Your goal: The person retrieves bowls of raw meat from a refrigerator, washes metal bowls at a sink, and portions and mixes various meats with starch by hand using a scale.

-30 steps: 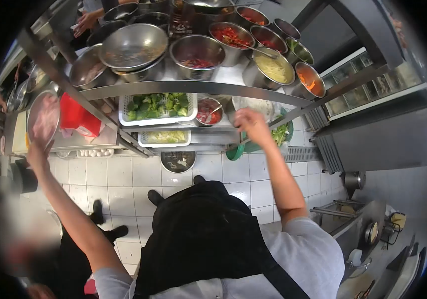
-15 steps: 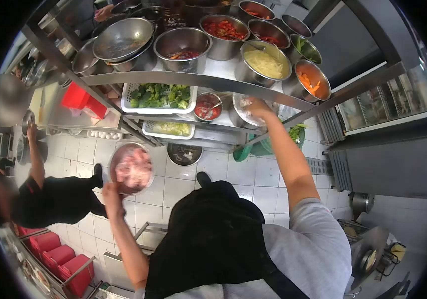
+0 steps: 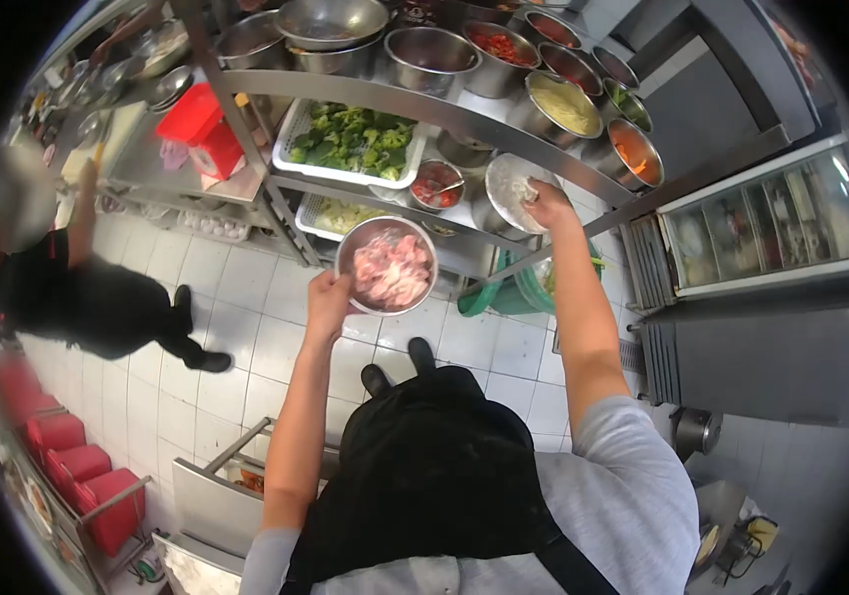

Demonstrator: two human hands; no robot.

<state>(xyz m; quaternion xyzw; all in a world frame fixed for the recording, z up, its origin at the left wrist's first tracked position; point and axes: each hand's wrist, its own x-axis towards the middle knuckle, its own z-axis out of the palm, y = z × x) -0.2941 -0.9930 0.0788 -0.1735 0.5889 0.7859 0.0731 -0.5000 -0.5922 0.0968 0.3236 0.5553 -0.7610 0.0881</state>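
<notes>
My left hand (image 3: 328,302) is closed on the rim of a round metal bowl (image 3: 431,283), held above the floor in front of the shelves. Pieces of raw pink meat (image 3: 390,268) fill the bowl. At the lower shelf, my right hand (image 3: 547,206) grips the right edge of a round, pale shallow dish (image 3: 514,188) with whitish residue on it. The dish is tilted over a metal pot (image 3: 487,218), partly hidden beneath it. Left of the dish stands a small metal pot of red chopped food (image 3: 437,185) with a spoon in it.
Above, the shelf (image 3: 365,87) bears several metal pots of cut vegetables. A white basket of broccoli (image 3: 350,139) sits below it. A green bin (image 3: 524,288) stands under the shelves at right. Another person in black (image 3: 97,293) is at left, near a red scale (image 3: 208,134).
My left hand has brought the meat bowl right and up, closer to the shelves. My right hand, formerly over the pale dish, now holds its edge. The view has shifted; the other person's arm moved.
</notes>
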